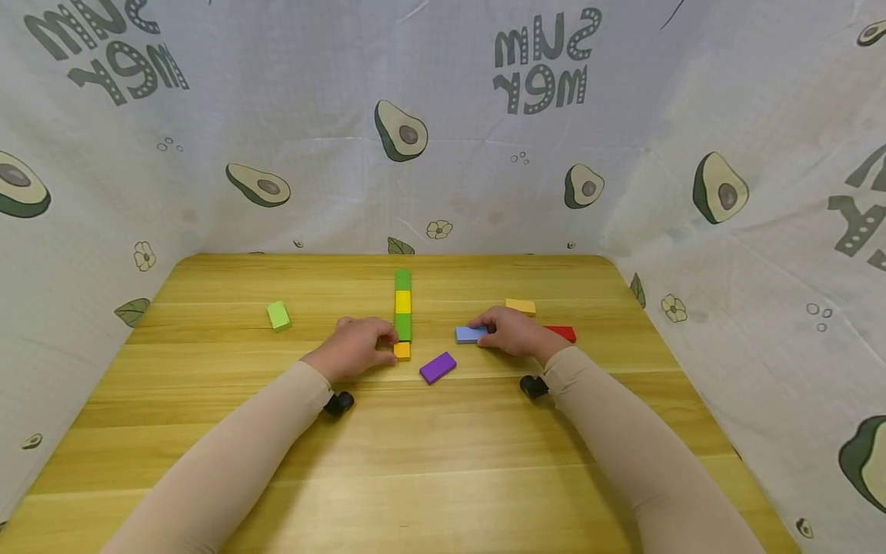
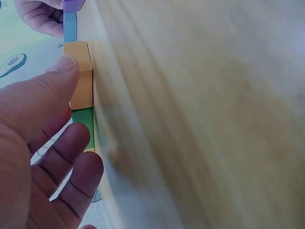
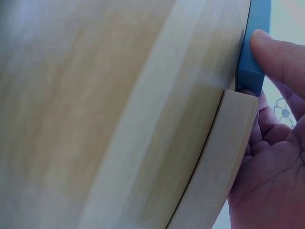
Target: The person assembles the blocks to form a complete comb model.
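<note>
A straight row of green (image 1: 403, 327) and yellow (image 1: 403, 302) blocks ends nearest the person in an orange block (image 1: 402, 352). The left hand (image 1: 354, 348) has thumb and fingers at this orange block; in the left wrist view the thumb lies on the orange block (image 2: 83, 81), touching the row's green block (image 2: 84, 125). Between thumb and fingers, the right hand (image 1: 514, 332) pinches one end of a blue block (image 1: 469, 335), lying flat to the right of the row. The right wrist view shows the thumb against the blue block (image 3: 256, 43). A purple block (image 1: 438, 368) lies slanted between the hands.
A lime block (image 1: 279, 316) is at the left of the wooden table (image 1: 429, 477). Behind the right hand lies a yellow-orange block (image 1: 521, 307), and a red block (image 1: 562, 333) is partly hidden by that hand. Printed cloth (image 1: 471, 177) hangs around the table.
</note>
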Demonstrator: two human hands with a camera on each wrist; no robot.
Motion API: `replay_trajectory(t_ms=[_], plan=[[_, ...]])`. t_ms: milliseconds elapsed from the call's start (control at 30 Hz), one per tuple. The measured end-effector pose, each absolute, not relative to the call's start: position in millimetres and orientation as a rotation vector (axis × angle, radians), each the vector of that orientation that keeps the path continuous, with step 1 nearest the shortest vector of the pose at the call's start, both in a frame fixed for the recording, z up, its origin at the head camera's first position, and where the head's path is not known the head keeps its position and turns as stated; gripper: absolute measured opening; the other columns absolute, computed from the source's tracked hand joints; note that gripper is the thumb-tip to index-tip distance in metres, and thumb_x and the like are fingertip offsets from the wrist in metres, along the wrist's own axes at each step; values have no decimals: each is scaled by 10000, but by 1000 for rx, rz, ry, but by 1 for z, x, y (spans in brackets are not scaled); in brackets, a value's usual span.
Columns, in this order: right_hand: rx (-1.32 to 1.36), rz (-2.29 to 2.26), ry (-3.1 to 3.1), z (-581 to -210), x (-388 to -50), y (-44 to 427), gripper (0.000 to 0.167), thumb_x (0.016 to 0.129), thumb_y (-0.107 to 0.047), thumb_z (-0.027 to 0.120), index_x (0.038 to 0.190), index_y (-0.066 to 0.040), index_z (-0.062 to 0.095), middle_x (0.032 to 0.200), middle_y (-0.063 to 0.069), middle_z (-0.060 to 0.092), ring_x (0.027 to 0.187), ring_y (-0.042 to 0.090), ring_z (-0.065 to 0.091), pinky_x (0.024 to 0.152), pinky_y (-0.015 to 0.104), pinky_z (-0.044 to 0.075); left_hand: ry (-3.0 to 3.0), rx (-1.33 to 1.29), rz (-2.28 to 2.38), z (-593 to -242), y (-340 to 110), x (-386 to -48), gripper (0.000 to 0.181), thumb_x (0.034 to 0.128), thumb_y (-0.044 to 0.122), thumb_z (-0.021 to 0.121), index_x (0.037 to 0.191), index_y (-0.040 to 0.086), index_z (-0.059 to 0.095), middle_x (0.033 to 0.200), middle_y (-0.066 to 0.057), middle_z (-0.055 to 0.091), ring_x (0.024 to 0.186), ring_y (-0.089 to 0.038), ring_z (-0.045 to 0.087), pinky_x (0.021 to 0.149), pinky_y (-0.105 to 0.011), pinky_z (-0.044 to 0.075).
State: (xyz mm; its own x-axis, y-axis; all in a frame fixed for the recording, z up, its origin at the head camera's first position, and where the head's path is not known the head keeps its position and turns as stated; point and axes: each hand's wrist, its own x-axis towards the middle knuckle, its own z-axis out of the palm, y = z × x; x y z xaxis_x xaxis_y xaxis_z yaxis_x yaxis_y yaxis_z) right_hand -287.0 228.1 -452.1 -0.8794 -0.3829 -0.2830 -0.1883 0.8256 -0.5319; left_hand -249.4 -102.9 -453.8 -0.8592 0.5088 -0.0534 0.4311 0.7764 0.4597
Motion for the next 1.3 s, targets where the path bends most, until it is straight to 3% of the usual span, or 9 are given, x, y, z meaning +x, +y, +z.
replay_trajectory(t_ms=[433, 1300], plan=[[-432, -692, 2630, -449, -286, 227, 374, 1019, -161, 708, 1390, -120, 703, 1409, 113, 666, 1220, 229, 612, 1095, 465, 501, 2785, 725, 681, -454, -103, -251, 283, 933, 352, 819, 1154, 205, 720, 1121, 66, 750, 1037, -139, 666, 1088, -547, 320], [-448, -679, 2632, -450, -287, 228, 377, 1015, -158, 713, 1389, -116, 703, 1407, 122, 667, 1240, 242, 616, 1109, 482, 498, 2780, 740, 702, -456, -102, -253, 263, 937, 344, 816, 1146, 214, 721, 1124, 63, 733, 1064, -143, 647, 1039, -526, 332]])
